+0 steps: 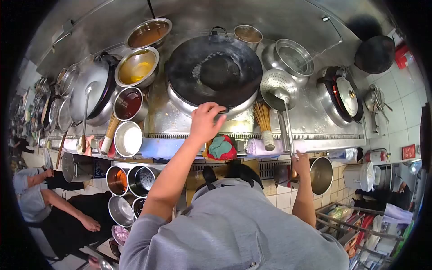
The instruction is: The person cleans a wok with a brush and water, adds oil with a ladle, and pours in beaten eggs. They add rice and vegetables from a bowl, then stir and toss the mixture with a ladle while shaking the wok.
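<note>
A large black wok (pixel 180 67) sits on the stove ring, with a little liquid and foam around its bottom. My left hand (pixel 208 122) is at the wok's near rim, thumb and fingers apart beside the small near handle. My right hand (pixel 300 163) is closed around the long handle of a ladle (pixel 288 121). The ladle's bowl rests over a perforated strainer (pixel 270 83) to the right of the wok. A bamboo brush (pixel 262 118) lies between the wok and the ladle handle.
Metal bowls of yellow oil (pixel 140 67), brown liquid (pixel 148 35) and dark red sauce (pixel 130 105) stand left of the wok. A water pot (pixel 294 57) is at the back right. Folded cloths (pixel 221 147) lie along the front edge. Another person's arm (pixel 67 209) shows at left.
</note>
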Available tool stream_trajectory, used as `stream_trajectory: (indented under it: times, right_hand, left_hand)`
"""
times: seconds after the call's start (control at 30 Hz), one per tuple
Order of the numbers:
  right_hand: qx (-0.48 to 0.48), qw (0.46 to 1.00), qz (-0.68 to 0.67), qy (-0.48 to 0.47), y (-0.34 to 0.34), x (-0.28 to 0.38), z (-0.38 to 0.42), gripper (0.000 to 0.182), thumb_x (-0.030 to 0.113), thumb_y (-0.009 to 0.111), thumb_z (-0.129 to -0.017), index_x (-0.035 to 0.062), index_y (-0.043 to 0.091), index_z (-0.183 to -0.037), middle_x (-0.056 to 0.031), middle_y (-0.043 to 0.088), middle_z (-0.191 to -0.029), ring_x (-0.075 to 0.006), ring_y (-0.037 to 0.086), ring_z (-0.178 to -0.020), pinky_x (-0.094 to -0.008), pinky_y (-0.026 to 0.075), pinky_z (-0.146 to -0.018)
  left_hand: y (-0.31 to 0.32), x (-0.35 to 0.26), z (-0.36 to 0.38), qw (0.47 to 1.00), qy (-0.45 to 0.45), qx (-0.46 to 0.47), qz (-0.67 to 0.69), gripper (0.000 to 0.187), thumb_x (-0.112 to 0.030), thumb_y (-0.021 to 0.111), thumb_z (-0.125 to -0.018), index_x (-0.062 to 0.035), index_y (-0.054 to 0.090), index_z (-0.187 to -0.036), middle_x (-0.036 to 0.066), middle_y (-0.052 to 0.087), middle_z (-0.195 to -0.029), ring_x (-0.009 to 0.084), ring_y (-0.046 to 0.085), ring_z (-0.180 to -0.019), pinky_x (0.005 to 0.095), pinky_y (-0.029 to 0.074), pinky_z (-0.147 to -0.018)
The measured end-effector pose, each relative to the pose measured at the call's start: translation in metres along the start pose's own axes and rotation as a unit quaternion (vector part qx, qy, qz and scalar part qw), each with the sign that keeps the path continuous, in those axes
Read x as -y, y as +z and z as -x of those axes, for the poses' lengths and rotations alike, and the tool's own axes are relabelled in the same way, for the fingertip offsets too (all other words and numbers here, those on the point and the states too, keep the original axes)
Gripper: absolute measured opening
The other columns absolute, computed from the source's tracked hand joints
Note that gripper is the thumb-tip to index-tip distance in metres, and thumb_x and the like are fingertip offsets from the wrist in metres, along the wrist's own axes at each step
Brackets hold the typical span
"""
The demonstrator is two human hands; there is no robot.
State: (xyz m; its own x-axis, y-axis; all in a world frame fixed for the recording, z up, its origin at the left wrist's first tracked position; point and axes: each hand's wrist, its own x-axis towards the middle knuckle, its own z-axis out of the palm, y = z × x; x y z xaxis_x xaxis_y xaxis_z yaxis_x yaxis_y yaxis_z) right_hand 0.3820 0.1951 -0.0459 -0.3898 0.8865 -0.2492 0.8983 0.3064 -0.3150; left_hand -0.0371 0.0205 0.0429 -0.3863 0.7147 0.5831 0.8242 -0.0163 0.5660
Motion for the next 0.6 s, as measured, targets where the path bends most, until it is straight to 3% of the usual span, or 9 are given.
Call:
stream_trajectory:
  times: [0.07,0.1,0.17,0.2,0.3,0.37,0.43,0.53,0.6]
  right_hand:
    - [-0.140,0.989,-0.036,-0.002,-0.012,0.056,-0.006,0.045,0.023,0.058,-0.088,0.0040,0.054,-0.129,-0.0289,0.062,-0.104,-0.0423,0.056,-0.106,-0.0451,0.045,-0.090]
    - [-0.127,0.986,-0.105,-0.011,-0.009,0.087,-0.015,0.043,0.029,0.058,-0.089,0.0020,0.058,-0.122,-0.0289,0.061,-0.106,-0.0420,0.057,-0.105,-0.0455,0.046,-0.089]
    - [-0.008,0.999,0.013,-0.033,-0.007,0.152,-0.027,0.054,0.034,0.062,-0.086,0.0031,0.051,-0.129,-0.0301,0.058,-0.114,-0.0439,0.057,-0.107,-0.0443,0.046,-0.093]
    - [0.025,0.994,0.099,-0.037,-0.007,0.177,-0.028,0.060,0.036,0.063,-0.085,0.0049,0.047,-0.133,-0.0308,0.057,-0.116,-0.0444,0.057,-0.107,-0.0444,0.046,-0.094]
    - [0.090,0.988,0.124,-0.026,0.042,0.161,-0.062,0.071,0.037,0.065,-0.082,0.0097,0.036,-0.142,-0.0329,0.056,-0.116,-0.0434,0.056,-0.109,-0.0458,0.047,-0.093]
    - [0.102,0.993,-0.066,-0.006,0.022,0.138,-0.073,0.070,0.023,0.064,-0.083,0.0162,0.032,-0.144,-0.0223,0.063,-0.102,-0.0294,0.064,-0.088,-0.0378,0.052,-0.076]
    - [0.168,0.918,-0.359,0.025,-0.027,0.120,-0.055,0.066,0.008,0.059,-0.086,0.0197,0.033,-0.145,-0.0104,0.064,-0.094,-0.0144,0.059,-0.076,-0.0267,0.049,-0.068]
    - [0.111,0.913,-0.381,-0.095,-0.109,0.133,-0.011,0.067,-0.001,0.055,-0.086,0.0106,0.030,-0.147,-0.0068,0.059,-0.117,-0.0119,0.058,-0.086,-0.0260,0.050,-0.076]
    - [0.010,0.954,-0.213,-0.209,-0.142,0.157,-0.017,0.065,0.001,0.057,-0.083,0.0084,0.037,-0.144,-0.0116,0.055,-0.130,-0.0194,0.062,-0.099,-0.0323,0.050,-0.085]
  left_hand:
    - [0.016,0.003,-0.006,0.977,-0.113,0.171,-0.052,0.018,-0.026,0.061,-0.089,-0.0129,0.069,-0.099,0.008,0.065,-0.083,0.0276,0.060,-0.089,0.0414,0.047,-0.082]
    - [0.026,0.010,-0.001,0.977,-0.117,0.170,-0.054,0.018,-0.026,0.061,-0.089,-0.0129,0.069,-0.099,0.008,0.065,-0.083,0.0276,0.060,-0.089,0.0414,0.047,-0.082]
    - [0.045,0.026,0.006,0.993,-0.062,0.099,-0.016,0.020,-0.029,0.059,-0.090,-0.0150,0.070,-0.100,0.007,0.065,-0.081,0.0276,0.060,-0.086,0.0416,0.048,-0.080]
    - [0.042,0.018,0.002,0.988,-0.104,0.109,-0.019,0.019,-0.028,0.061,-0.089,-0.0152,0.071,-0.099,0.007,0.065,-0.079,0.0288,0.060,-0.080,0.0403,0.049,-0.078]
    - [0.042,0.017,0.003,0.989,-0.106,0.096,-0.022,0.017,-0.026,0.063,-0.087,-0.0151,0.072,-0.097,0.007,0.065,-0.078,0.0287,0.061,-0.078,0.0382,0.050,-0.076]
    - [0.045,0.020,0.004,0.992,-0.100,0.079,-0.007,0.018,-0.028,0.064,-0.084,-0.0139,0.072,-0.091,0.006,0.066,-0.079,0.0282,0.060,-0.082,0.0397,0.050,-0.074]
    - [0.048,0.020,0.006,0.993,-0.099,0.067,-0.009,0.017,-0.028,0.064,-0.084,-0.0144,0.072,-0.090,0.005,0.065,-0.079,0.0274,0.060,-0.082,0.0401,0.050,-0.073]
    - [0.045,0.017,0.007,0.990,-0.119,0.074,-0.017,0.014,-0.027,0.064,-0.084,-0.0158,0.071,-0.089,0.003,0.064,-0.079,0.0248,0.059,-0.084,0.0401,0.049,-0.070]
    - [0.044,0.014,0.007,0.988,-0.133,0.073,-0.023,0.014,-0.027,0.064,-0.083,-0.0161,0.071,-0.090,0.003,0.064,-0.079,0.0246,0.059,-0.085,0.0402,0.049,-0.070]
